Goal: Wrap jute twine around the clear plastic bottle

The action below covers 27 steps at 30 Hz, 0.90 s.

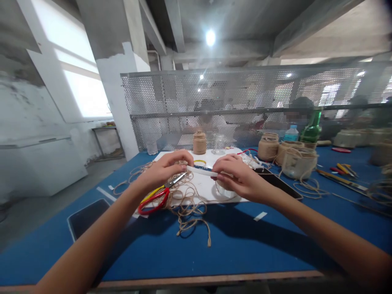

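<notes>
Between my two hands, above the table, is a white curved band [202, 171] with dark blue along its upper edge; its exact kind is unclear. My left hand [171, 165] pinches one end between thumb and fingers. The other end sits in the fingers of my right hand [234, 175]. Below the left hand, scissors [154, 200] with red and yellow handles lie on tangled jute twine [191, 208]. A clear glass jar [225, 192] is partly hidden under my right hand. Behind the band lies a thin yellow ring [199, 162].
A twine-wrapped jar [199, 143] and a clear jar [219, 145] stand behind the white sheet [211, 196]. More wrapped jars [268, 147], a green bottle [311, 128] and pencils [339, 179] are right. A dark flat panel [90, 218] lies left. A perforated metal screen [183, 98] borders the blue table [171, 261].
</notes>
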Each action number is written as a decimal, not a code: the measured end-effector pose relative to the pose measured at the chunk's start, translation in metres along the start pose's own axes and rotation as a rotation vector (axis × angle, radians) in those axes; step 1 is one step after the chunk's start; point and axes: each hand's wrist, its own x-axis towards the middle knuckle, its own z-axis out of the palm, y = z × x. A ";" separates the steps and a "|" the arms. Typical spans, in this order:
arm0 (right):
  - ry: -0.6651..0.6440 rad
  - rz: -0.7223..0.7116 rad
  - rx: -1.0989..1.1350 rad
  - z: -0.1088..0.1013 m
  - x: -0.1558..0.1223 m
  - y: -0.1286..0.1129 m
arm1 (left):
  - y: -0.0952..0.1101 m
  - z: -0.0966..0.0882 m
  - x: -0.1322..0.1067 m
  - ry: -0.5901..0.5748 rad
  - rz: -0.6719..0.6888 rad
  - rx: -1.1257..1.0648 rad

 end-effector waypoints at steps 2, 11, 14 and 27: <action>0.055 0.012 -0.020 0.003 0.000 -0.001 | 0.005 0.007 -0.001 0.103 0.071 0.154; 0.332 -0.016 -0.251 0.008 -0.006 -0.027 | 0.030 0.036 -0.007 0.592 0.224 0.465; 0.364 -0.018 -0.297 0.011 -0.007 -0.027 | 0.033 0.043 -0.008 0.622 0.192 0.456; 0.337 -0.026 -0.400 0.015 -0.010 -0.018 | 0.025 0.050 -0.007 0.492 0.034 0.250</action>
